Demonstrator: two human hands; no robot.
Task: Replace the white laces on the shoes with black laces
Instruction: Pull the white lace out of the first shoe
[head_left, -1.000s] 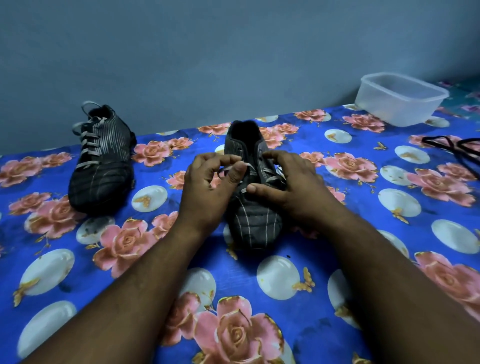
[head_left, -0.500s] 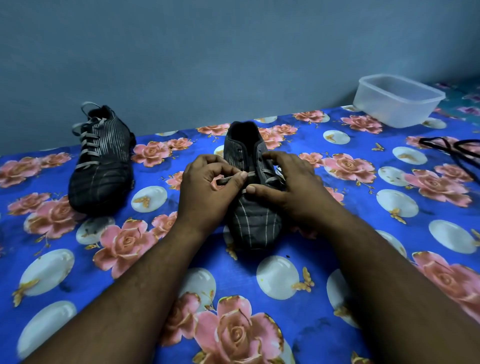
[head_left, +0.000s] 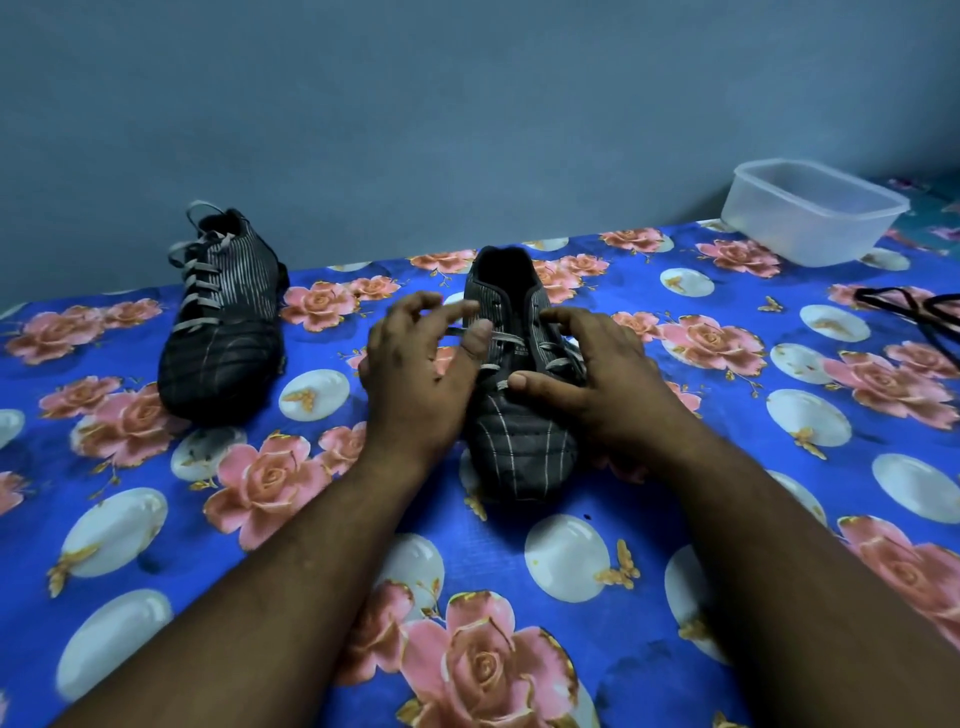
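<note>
Seen from above, looking down past two bare forearms at a surface covered in bright blue cloth (head_left: 519, 545) printed with pink roses and white discs.

At centre, a dark striped football shoe (head_left: 519, 441), toe pointing toward the viewer, white lace (head_left: 506, 340) threaded only through the lower eyelets, upper eyelets bare. Left hand (head_left: 415, 374) just beside the shoe's left flank, fingers spread and loosely curved, thumb touching the white lace; half a second ago pinching that lace, now let go. Right hand (head_left: 592, 374) resting on the shoe's right side, thumb pressed across the lowest lace crossing, fingers curled around the lace rows there, steadying the shoe as before.

Judged from this: one pull of lace freed, grip being reset for the next row down; unlacing of this shoe roughly half done.

To the left, well apart, a second dark striped shoe (head_left: 223, 322), fully laced in white, untouched. At far right edge, a loose bundle of black laces (head_left: 914, 306) lying on the cloth, not yet used. Behind them, a clear plastic rectangular tub (head_left: 810, 213) near a grey-blue wall (head_left: 415, 114).
</note>
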